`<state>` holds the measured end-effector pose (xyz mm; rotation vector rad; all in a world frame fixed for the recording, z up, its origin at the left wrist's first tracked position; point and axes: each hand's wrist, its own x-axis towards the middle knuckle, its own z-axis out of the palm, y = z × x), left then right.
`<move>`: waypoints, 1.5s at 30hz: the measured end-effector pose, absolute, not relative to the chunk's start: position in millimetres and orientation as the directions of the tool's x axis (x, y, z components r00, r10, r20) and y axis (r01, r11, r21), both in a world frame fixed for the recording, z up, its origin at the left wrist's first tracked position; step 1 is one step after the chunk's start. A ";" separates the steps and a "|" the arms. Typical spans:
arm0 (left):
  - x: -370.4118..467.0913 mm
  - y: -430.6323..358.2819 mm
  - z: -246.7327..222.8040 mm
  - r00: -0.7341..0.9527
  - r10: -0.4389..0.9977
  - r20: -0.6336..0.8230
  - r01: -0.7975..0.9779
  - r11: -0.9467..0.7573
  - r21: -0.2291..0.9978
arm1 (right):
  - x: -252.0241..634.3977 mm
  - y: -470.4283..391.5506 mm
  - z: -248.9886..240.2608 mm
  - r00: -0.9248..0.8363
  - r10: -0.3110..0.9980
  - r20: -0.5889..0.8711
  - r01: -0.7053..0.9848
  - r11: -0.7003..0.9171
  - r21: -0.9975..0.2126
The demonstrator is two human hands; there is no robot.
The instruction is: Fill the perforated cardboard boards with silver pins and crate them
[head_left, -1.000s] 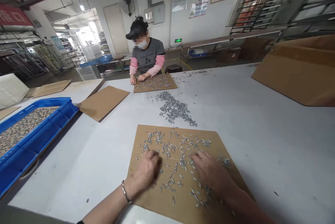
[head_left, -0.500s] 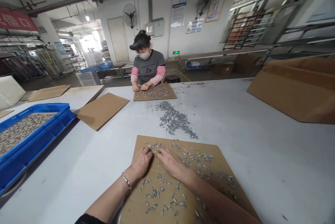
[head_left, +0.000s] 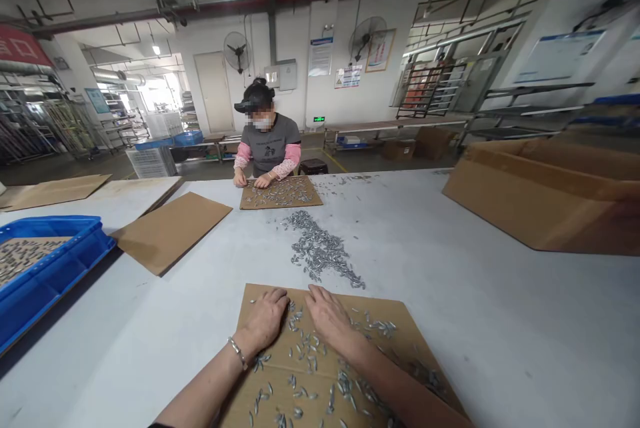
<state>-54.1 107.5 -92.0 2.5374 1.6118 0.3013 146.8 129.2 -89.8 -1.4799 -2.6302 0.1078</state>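
On my remote feed I identify a factory workshop. Indicators: a broad work table [head_left: 410,261] beneath the left hand [head_left: 267,318] and right hand [head_left: 327,318]; a heap of small metal pieces [head_left: 323,248] just beyond them; a co-worker [head_left: 273,145] farther ahead; a blue crate [head_left: 60,281] left of the left hand; wall fans [head_left: 237,53], notices [head_left: 321,55] and a metal rack [head_left: 433,88] well beyond both hands.
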 end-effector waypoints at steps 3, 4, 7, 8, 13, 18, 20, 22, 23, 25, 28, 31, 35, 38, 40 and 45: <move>-59.0 103.4 -91.9 0.461 0.877 0.134 0.834 -0.480 0.271 | 161.7 128.5 -104.9 -0.625 0.775 0.094 0.739 0.626 -0.250; -63.1 101.0 -91.6 0.475 0.863 0.170 0.813 -0.505 0.289 | 168.6 130.3 -107.1 -0.654 0.749 0.108 0.698 0.653 -0.294; -81.0 93.0 -89.6 0.452 0.842 0.296 0.781 -0.534 0.325 | 191.5 145.2 -102.5 -0.581 0.796 0.168 0.721 0.600 -0.347; -88.1 90.4 -88.8 0.430 0.843 0.324 0.782 -0.527 0.332 | 197.9 152.4 -97.8 -0.523 0.836 0.165 0.768 0.546 -0.335; -120.8 75.9 -89.6 0.334 0.858 0.391 0.799 -0.478 0.366 | 202.2 178.2 -71.0 -0.480 0.876 -0.043 0.875 0.475 -0.089; -135.0 59.4 -99.6 0.279 0.869 0.409 0.815 -0.439 0.378 | 187.2 184.2 -62.2 -0.529 0.840 -0.120 0.847 0.531 -0.018; -136.1 54.7 -101.1 0.274 0.870 0.410 0.810 -0.438 0.390 | 188.0 189.1 -60.7 -0.559 0.817 -0.141 0.827 0.562 -0.025; -135.2 52.5 -100.1 0.276 0.868 0.414 0.806 -0.443 0.392 | 191.6 194.9 -58.1 -0.583 0.798 -0.155 0.810 0.585 -0.038; -133.6 52.3 -98.8 0.282 0.864 0.417 0.807 -0.449 0.384 | 193.4 197.2 -56.3 -0.589 0.793 -0.158 0.806 0.590 -0.044; -127.0 53.5 -95.6 0.309 0.852 0.422 0.809 -0.469 0.354 | 194.7 198.6 -52.7 -0.594 0.790 -0.151 0.803 0.594 -0.053; -105.8 58.6 -91.9 0.390 0.830 0.400 0.802 -0.519 0.296 | 187.5 187.1 -52.5 -0.624 0.773 -0.117 0.782 0.618 -0.084; -80.0 67.7 -91.8 0.489 0.806 0.334 0.786 -0.573 0.233 | 177.1 158.1 -65.2 -0.702 0.709 -0.066 0.710 0.690 -0.144; -73.2 80.3 -93.0 0.522 0.827 0.210 0.823 -0.553 0.130 | 190.1 111.4 -93.9 -0.804 0.588 0.085 0.566 0.802 -0.192; -85.5 84.5 -94.7 0.390 0.886 0.251 0.900 -0.425 0.100 | 221.9 86.9 -107.4 -0.756 0.642 0.126 0.623 0.765 -0.163; -88.8 84.2 -97.6 0.420 0.864 0.278 0.879 -0.464 0.111 | 245.4 79.5 -109.9 -0.670 0.725 0.160 0.709 0.689 -0.150; -78.0 83.5 -99.5 0.493 0.833 0.250 0.831 -0.536 0.147 | 297.0 82.8 -107.8 -0.560 0.816 0.139 0.802 0.577 -0.155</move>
